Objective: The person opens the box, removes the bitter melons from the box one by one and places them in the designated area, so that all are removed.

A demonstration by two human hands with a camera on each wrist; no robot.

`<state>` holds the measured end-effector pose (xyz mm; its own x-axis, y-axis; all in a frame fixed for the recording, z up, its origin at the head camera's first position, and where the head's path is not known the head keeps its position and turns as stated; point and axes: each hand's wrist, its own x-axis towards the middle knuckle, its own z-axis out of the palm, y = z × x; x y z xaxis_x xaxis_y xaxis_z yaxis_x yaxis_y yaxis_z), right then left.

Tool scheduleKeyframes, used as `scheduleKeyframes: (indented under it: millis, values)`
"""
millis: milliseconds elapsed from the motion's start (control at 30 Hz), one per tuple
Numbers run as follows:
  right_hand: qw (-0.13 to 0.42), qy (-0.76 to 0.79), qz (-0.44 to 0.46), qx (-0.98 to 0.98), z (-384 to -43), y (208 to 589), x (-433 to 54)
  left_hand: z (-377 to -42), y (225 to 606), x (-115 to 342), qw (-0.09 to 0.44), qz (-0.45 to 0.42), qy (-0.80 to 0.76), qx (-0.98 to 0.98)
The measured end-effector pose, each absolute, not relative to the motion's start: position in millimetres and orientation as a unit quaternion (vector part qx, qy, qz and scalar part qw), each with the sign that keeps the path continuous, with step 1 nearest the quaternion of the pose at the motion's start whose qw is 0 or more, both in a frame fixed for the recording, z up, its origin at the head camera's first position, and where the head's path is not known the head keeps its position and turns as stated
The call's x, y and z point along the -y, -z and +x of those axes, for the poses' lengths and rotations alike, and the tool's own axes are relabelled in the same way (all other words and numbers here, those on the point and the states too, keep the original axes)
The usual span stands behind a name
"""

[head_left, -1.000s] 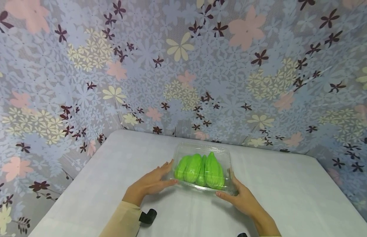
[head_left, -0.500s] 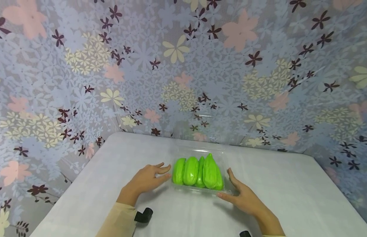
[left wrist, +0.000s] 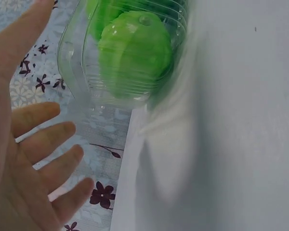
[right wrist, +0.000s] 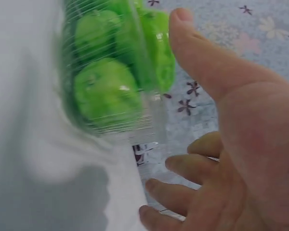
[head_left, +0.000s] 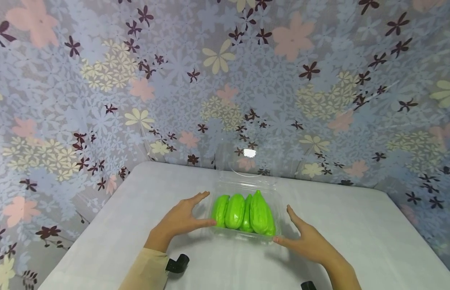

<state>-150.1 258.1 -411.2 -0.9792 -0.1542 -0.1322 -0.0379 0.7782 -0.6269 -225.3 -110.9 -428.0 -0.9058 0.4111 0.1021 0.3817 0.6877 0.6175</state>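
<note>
A clear plastic clamshell box (head_left: 243, 235) sits on the white table, holding several bright green, ridged, elongated vegetables (head_left: 234, 211). Its transparent lid (head_left: 249, 153) stands raised at the back, against the patterned backdrop. My left hand (head_left: 181, 218) is spread at the box's left side, thumb near the front left corner. On the opposite side my right hand (head_left: 309, 241) also has its fingers spread. Both wrist views show a gap between the fingers and the box wall (left wrist: 77, 67). Neither hand holds anything.
The white table surface (head_left: 355, 225) reaches back to a floral-patterned backdrop (head_left: 174, 80), close behind the box. Black wrist mounts (head_left: 178, 264) are on the forearms.
The lid, closed over the vegetables a second ago, is now up at the back. Both hands have come off the box's sides; the right one has shifted slightly right.
</note>
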Motion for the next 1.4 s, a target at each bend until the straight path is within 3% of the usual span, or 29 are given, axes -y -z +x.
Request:
scheduleKeyframes:
  millis: [300,733,1067,1400]
  values:
    - [0.003,0.322,-0.066,-0.944,-145,397,-258,-224,429,104,0.067,0.240,-0.310,-0.918]
    - [-0.063,0.358,-0.053,-0.930,-140,381,-244,-221,417,104,0.009,0.267,-0.283,-0.921]
    - [-0.065,0.423,-0.016,-0.904,-141,378,-230,-223,420,99,0.010,0.275,-0.297,-0.914]
    - [-0.074,0.441,-0.014,-0.894,-144,381,-224,-222,431,99,0.054,0.225,-0.377,-0.897]
